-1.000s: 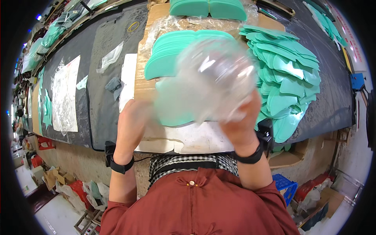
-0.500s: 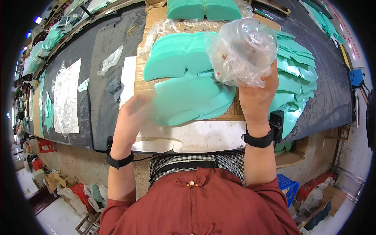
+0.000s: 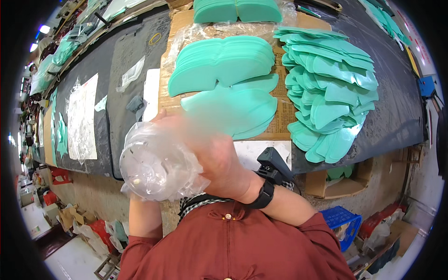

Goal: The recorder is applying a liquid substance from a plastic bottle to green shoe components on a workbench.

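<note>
My right hand (image 3: 221, 163) is closed around a clear, round plastic container (image 3: 156, 165) wrapped in crinkled clear film. It reaches across in front of my body to the left. Behind the container, most of my left hand (image 3: 160, 115) is hidden; only a bit shows near the cardboard's left edge, so its fingers cannot be read. Just beyond both hands lie loose green curved sheets (image 3: 254, 112), partly smeared by a blur. A neat fanned stack of the same green sheets (image 3: 221, 63) sits behind them on the cardboard (image 3: 282, 121).
To the right, a large overlapping pile of green sheets (image 3: 329, 88) covers the dark table (image 3: 396, 102). Another green stack (image 3: 238, 10), bound by a band, stands at the far side. A grey cloth scrap (image 3: 135, 103) lies left. Below are a cardboard box (image 3: 343, 189) and blue crate (image 3: 357, 228).
My right hand has swung the container from above the right-hand pile, leftward and nearer to me. That pile is now uncovered, and my left hand is mostly hidden.
</note>
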`<state>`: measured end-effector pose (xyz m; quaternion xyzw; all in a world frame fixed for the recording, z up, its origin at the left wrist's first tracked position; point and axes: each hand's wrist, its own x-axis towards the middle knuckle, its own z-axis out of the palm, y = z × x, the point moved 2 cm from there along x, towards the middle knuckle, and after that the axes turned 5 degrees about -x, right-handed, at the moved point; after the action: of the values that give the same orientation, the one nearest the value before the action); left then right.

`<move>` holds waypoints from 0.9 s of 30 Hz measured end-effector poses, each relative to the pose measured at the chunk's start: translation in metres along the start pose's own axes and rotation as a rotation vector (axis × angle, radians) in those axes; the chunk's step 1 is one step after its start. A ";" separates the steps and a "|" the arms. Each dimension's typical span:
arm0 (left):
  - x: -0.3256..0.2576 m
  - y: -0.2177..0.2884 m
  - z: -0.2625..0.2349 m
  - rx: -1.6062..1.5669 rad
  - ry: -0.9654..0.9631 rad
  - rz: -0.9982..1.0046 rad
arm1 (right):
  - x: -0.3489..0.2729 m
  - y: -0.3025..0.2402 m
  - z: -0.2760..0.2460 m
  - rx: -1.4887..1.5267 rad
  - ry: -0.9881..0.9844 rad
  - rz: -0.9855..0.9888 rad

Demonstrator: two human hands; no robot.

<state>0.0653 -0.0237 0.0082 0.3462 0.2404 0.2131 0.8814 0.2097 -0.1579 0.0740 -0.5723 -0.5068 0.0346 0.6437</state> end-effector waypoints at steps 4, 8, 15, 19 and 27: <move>0.019 0.015 0.050 0.597 0.076 -0.050 | -0.007 0.011 -0.037 -0.021 -0.023 0.268; 0.035 0.009 0.032 0.650 0.092 -0.095 | -0.057 0.046 -0.130 -1.012 0.176 0.188; 0.025 0.014 0.040 1.252 -0.067 0.555 | -0.002 0.010 -0.171 0.491 0.616 0.172; 0.018 -0.001 0.024 1.480 -0.195 0.629 | -0.004 0.021 -0.143 -0.134 0.597 0.214; 0.008 -0.010 0.015 1.596 -0.338 0.554 | -0.055 0.058 -0.059 -0.924 0.077 0.025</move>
<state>0.0827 -0.0338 0.0087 0.9355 0.0908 0.1335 0.3143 0.2550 -0.2137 0.0050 -0.8061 -0.4379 -0.2085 0.3392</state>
